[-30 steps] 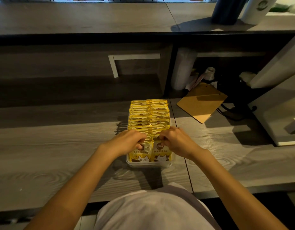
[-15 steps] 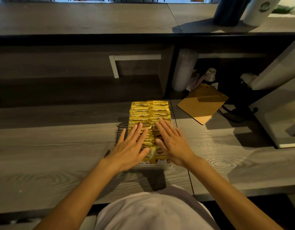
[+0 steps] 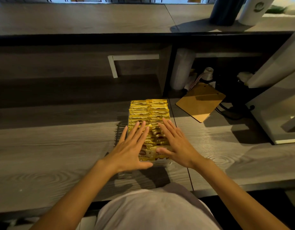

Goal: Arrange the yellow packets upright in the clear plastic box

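Head view, read from left to right. The desk, in grey wood grain, carries the task's things at centre, near its front edge.

The left hand lies flat and palm down, with its fingers straight and spread. It rests on the top edges of the left row and grasps nothing.

The yellow packets stand on edge in 2 rows, side by side. They are packed front to back and fill the clear plastic box. The nearest packets show their printed faces and appear to lean slightly towards the viewer.

The right hand is likewise flat, fingers straight and thumb held out. It rests on the right row and holds nothing. A brown board lies further back to the right, well apart from the box.

Handling, as a judgement:
- **Packets:** each looks light, thin and pliable, with a glossy wrapper that is probably slippery. 1 packet alone is unlikely to stand, so the rows depend on their neighbours and the box walls.
- **Where to hold:** a single packet is best pinched at its top seam. A whole row is better levelled with flat palms from above.
- **Box:** it may slide under a push, so steady it by a side wall.
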Demonstrator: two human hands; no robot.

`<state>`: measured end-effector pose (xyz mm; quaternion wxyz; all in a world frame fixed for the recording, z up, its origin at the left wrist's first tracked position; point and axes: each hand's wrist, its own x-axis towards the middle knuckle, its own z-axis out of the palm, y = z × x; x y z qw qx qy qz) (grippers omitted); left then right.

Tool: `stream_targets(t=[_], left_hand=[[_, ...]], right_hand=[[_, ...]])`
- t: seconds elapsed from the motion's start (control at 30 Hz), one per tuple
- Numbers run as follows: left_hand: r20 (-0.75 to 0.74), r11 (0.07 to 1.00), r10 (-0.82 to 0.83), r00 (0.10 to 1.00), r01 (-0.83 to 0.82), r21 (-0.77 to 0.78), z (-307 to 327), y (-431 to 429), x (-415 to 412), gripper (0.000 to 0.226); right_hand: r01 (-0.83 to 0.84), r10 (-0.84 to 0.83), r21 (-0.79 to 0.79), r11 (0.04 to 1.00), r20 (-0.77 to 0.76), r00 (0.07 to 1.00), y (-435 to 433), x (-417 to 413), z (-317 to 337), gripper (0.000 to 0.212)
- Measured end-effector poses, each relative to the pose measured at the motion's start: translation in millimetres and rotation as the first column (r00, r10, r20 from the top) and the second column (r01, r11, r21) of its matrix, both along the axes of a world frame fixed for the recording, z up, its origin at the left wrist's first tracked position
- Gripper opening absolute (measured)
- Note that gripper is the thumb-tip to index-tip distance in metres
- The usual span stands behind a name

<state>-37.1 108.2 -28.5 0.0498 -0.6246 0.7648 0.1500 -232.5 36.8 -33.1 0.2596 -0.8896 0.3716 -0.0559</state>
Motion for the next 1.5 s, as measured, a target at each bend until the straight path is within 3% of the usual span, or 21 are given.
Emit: stream_targets(t=[0.23,0.5,0.8,0.93,1.17,1.5], left_hand=[[-0.01,0.999,0.034,0.999,-0.034,0.007,3.7,1.2,3.6,0.122],[-0.094,0.996,0.074,0.993,-0.07,0.047,0.5,-12.4,9.9,0.123],[-0.142,0.973,0.226,0.964,-0.23,-0.01,12.1,-48.8,21.4,0.118],[-0.146,0.947,0.316,0.937,-0.322,-0.018,13.1,-72.8,26.5,0.119],[-0.186,0.89,0.444,0.876,-0.455,-0.019,13.1,-111.2,35.4,0.113],[-0.185,0.834,0.542,0.82,-0.552,-0.002,17.7,-137.4,38.9,0.077]], right_hand=[[0.045,-0.042,0.119,0.992,-0.029,0.999,5.5,-19.5,-11.9,0.125],[0.03,-0.032,0.119,0.992,0.013,0.999,-6.8,-13.7,-14.7,0.127],[0.169,-0.179,0.129,0.977,0.069,0.981,-55.9,18.7,-12.6,0.127],[0.224,-0.227,0.056,0.973,0.054,0.972,-72.2,33.8,0.0,0.114],[0.311,-0.313,0.075,0.947,0.013,0.95,-98.8,53.4,6.6,0.066],[0.371,-0.364,0.08,0.925,-0.088,0.927,-121.5,74.7,8.9,0.058]])
